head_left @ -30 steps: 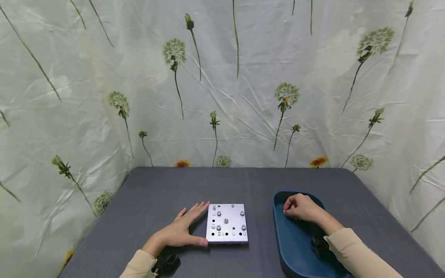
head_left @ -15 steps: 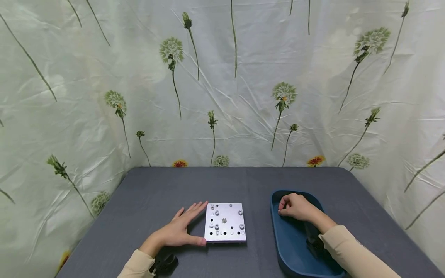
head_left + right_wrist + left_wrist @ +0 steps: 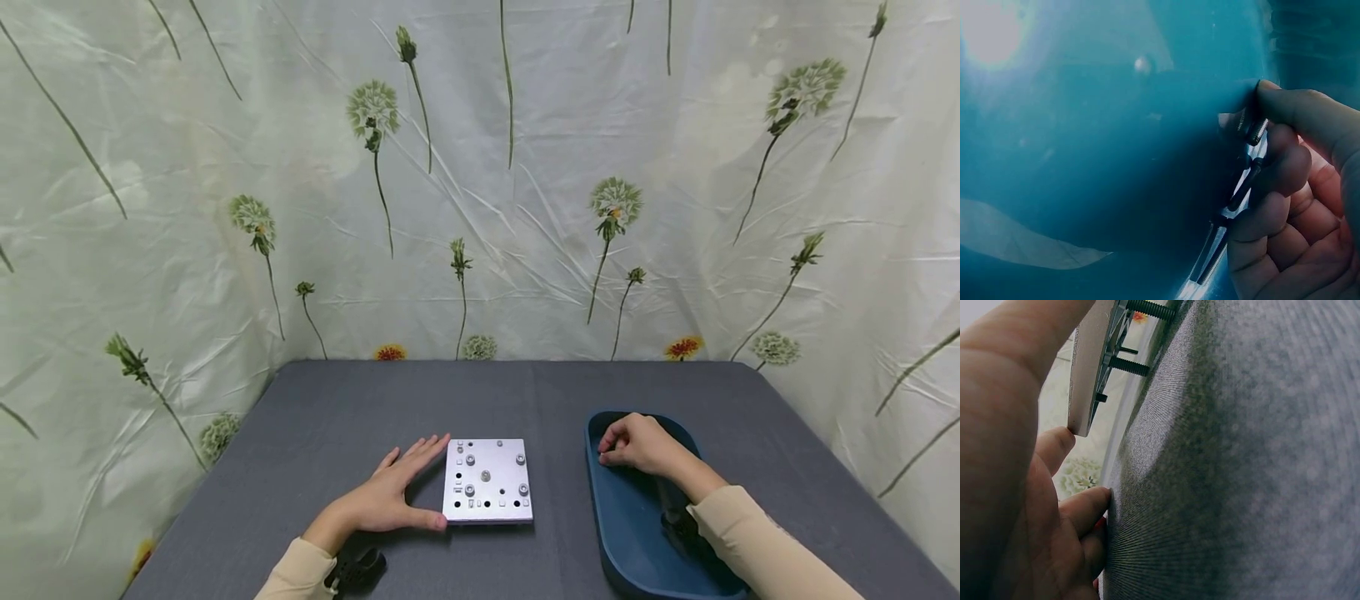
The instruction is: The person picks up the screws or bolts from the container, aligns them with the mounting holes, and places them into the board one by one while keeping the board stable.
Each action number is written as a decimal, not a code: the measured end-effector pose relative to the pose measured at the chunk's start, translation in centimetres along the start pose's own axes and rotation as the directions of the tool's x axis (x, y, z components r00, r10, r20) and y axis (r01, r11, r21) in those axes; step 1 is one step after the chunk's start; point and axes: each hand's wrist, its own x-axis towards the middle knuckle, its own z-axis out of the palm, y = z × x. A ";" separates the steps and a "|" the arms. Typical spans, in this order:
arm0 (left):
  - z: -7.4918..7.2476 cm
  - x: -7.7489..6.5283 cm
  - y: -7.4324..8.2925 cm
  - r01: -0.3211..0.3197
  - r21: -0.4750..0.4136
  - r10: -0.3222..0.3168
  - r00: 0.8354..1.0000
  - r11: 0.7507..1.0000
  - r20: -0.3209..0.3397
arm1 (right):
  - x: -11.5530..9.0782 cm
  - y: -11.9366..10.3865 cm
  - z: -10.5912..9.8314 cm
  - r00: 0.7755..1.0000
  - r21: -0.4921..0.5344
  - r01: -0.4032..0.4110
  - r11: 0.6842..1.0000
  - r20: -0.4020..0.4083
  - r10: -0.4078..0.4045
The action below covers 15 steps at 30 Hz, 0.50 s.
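Hands are well apart from where I'm standing. Left one, lower middle of the frame, is spread flat-ish with straight fingers, thumb at the lower left corner of a silvery plate and a fingertip at its upper left corner. Just touching, no real grip. Right one is over on the right side of the frame, down in a blue tray, fingers curled. Its wrist view has it looking like a pinch on a dark screw, though the fingertips hide part of that, and I can't tell if the dark rods below are more screws or reflections.

So imo the relation that counts is sideways. From the right hand, the plate lies left and a touch lower in the frame, past the tray's left wall and a strip of bench. Left hand is by far the nearer one. Plate's basically square so no long axis to speak of, but its bolt heads face up and threaded shanks poke out underneath, while that screw slants from upper right to lower left in the wrist view.
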 end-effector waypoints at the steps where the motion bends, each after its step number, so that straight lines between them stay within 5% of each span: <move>1: 0.0 0.0 0.0 0.001 0.000 -0.001 1.000 1.000 0.001 | 0.0 0.0 0.0 1.000 -0.001 -0.001 1.000 -0.002 0.001; 15: 0.1 0.0 0.0 0.000 0.002 0.000 1.000 1.000 0.000 | 0.0 -0.3 0.2 0.999 0.008 -0.041 0.999 0.007 0.041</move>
